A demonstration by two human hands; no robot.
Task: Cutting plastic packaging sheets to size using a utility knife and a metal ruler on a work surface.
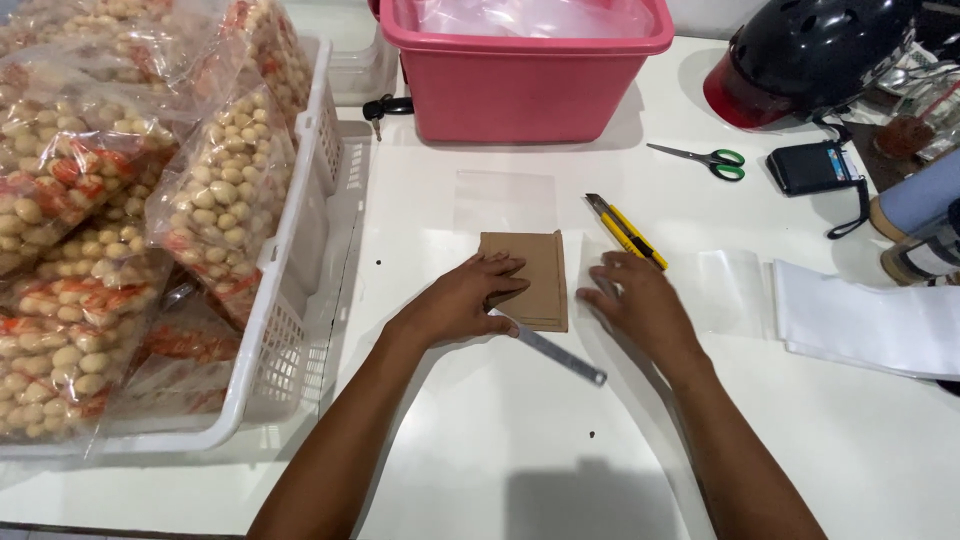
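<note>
My left hand (463, 300) rests flat with its fingertips on a small stack of brown cardboard pieces (540, 270) at the middle of the white table. A metal ruler (556, 352) lies slanted under that hand and pokes out toward the near right. My right hand (637, 300) lies palm down on the table just right of the cardboard, fingers spread on a clear plastic sheet (725, 290). A yellow utility knife (626, 231) lies just beyond its fingertips. Neither hand grips anything.
A white basket (290, 290) of bagged snack nuts fills the left. A pink tub (520, 85) stands at the back. Green-handled scissors (705, 158), a black helmet (810, 55), a black wallet (815, 167) and white sheets (865, 325) lie to the right.
</note>
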